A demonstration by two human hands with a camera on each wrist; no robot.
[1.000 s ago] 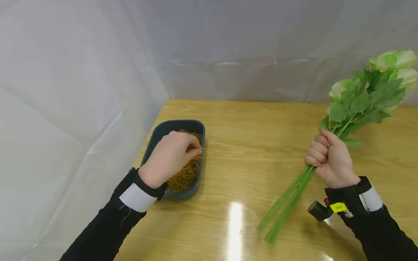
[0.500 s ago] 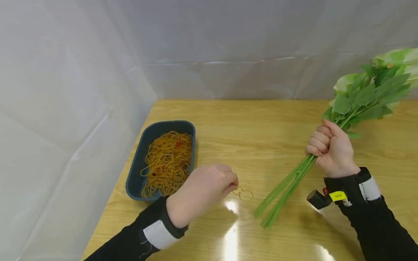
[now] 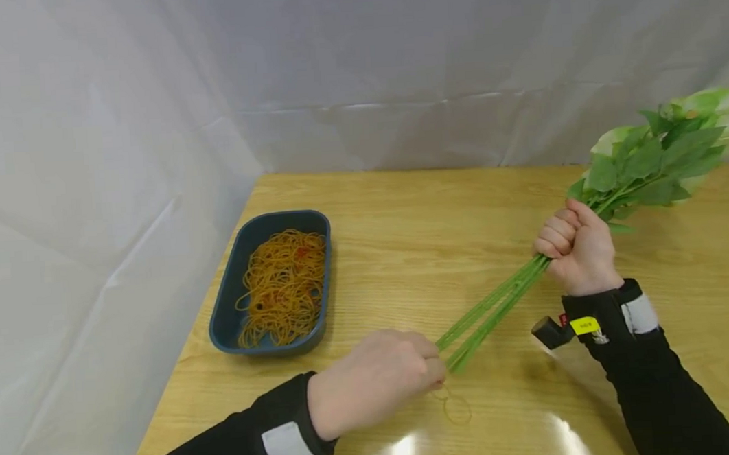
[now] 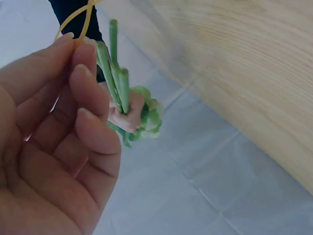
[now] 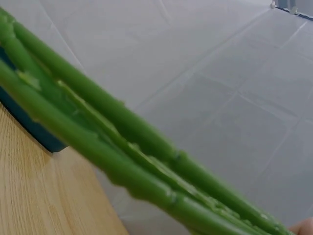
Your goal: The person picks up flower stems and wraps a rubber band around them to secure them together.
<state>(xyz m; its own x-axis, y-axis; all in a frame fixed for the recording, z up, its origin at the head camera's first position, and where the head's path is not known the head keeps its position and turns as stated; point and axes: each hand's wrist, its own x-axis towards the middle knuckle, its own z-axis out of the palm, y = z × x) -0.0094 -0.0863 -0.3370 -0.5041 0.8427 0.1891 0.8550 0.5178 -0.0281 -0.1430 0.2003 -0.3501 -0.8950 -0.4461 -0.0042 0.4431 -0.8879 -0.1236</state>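
My right hand (image 3: 578, 247) grips a bunch of pale green flowers (image 3: 651, 154) by the stems, just below the leaves. The blooms point to the back right, and the bare stems (image 3: 499, 310) slant down toward the left. Between thumb and index fingertip, my left hand (image 3: 381, 378) pinches a yellow rubber band (image 4: 86, 22). In the head view its loop (image 3: 457, 409) hangs below the fingers, beside the cut stem ends. Close up in the right wrist view, several green stems (image 5: 112, 127) cross the picture.
A dark blue bin (image 3: 223, 317) stands at the left of the wooden table (image 3: 402, 239). It holds a heap of yellow rubber bands (image 3: 287, 280) with a few red ones. White sheeting (image 3: 362, 69) hangs behind and to the left of the table.
My left hand has come out of the bin and moved right and nearer me, carrying the rubber band to the stem ends. The right hand still holds the bunch, shifted slightly upward in view.
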